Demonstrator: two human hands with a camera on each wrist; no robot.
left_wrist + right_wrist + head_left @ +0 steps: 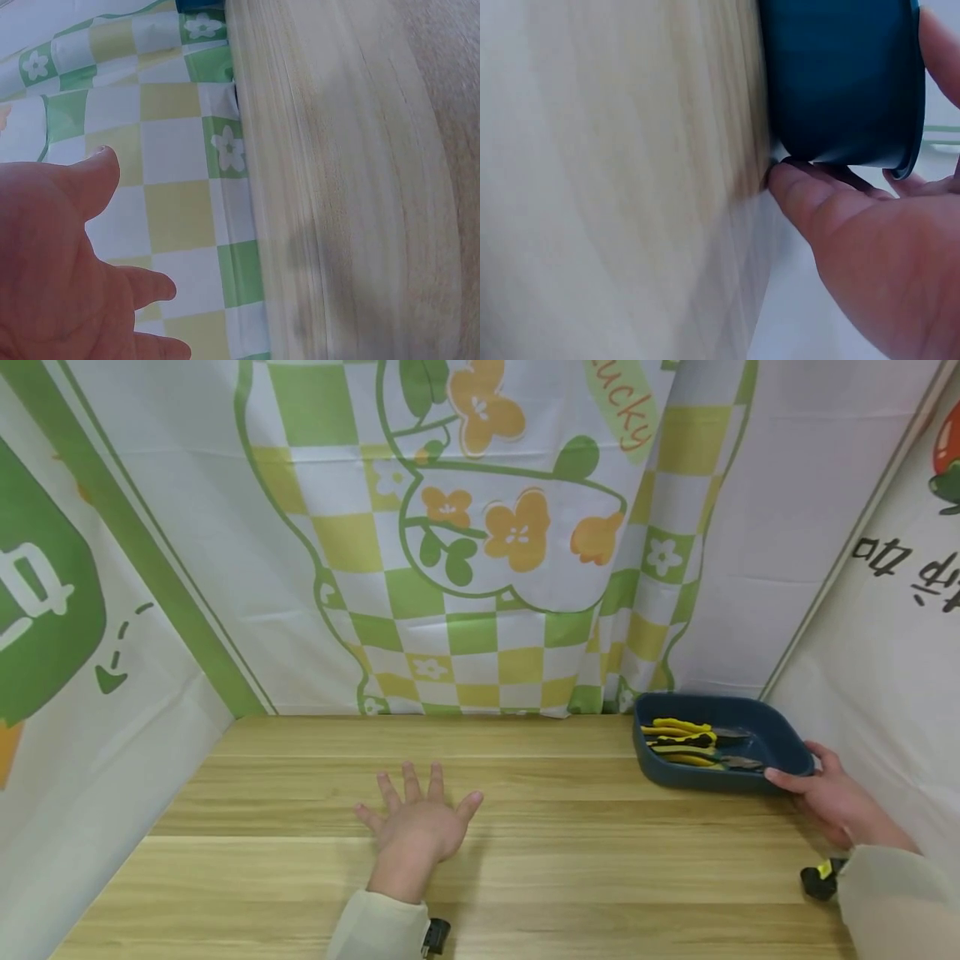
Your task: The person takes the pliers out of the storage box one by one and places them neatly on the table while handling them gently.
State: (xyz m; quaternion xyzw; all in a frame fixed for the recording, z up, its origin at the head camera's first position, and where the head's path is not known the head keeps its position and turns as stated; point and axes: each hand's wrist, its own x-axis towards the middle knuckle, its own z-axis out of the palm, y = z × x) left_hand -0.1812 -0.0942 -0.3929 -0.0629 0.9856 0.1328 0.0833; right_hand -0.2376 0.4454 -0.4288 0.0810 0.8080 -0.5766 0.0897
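Observation:
A dark blue rectangular plastic basin (708, 779) stands at the back right of the wooden table. Inside lie several pliers (686, 745) with yellow and black handles, their metal jaws toward the right. My right hand (840, 797) grips the basin's right front corner, the thumb at the rim. In the right wrist view, that hand's fingers (802, 191) lie under and against the basin's outer wall (840, 82). My left hand (422, 827) is spread over the middle of the table, palm down and holding nothing. Its thumb and some fingers show in the left wrist view.
The wood-grain table (555, 860) meets a hanging cloth (480, 635) with green and yellow checks along its back edge. White printed sheets (885, 660) close in the right side and the left. A black wrist device (821, 878) sits by the right sleeve.

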